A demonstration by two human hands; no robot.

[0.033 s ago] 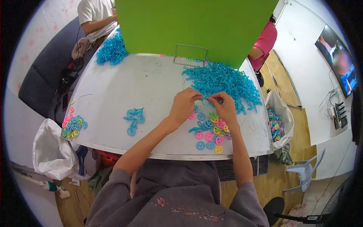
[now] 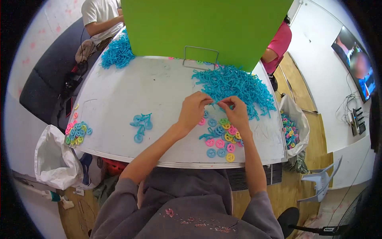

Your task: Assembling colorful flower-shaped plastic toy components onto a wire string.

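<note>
My left hand (image 2: 194,109) and my right hand (image 2: 238,113) meet above the table's right half, thumb and fingers of each pinched together. A bit of blue shows between the fingertips, too small to make out against the pile behind. Just beyond them spreads a heap of thin blue plastic pieces (image 2: 242,85), short and branched. Below my hands lies a loose group of small plastic wheels in several colours, among them a pink wheel (image 2: 220,143), a blue wheel (image 2: 211,153) and a yellow wheel (image 2: 230,157). To the left lies a small blue cluster of wheels joined to branched pieces (image 2: 141,126).
A green panel (image 2: 199,32) stands across the white table (image 2: 159,87), with a wire stand (image 2: 201,57) before it. More blue pieces (image 2: 118,52) and mixed wheels (image 2: 77,132) lie at left. A filled sack (image 2: 300,123) and a white bag (image 2: 55,155) flank the table. Two people sit beyond.
</note>
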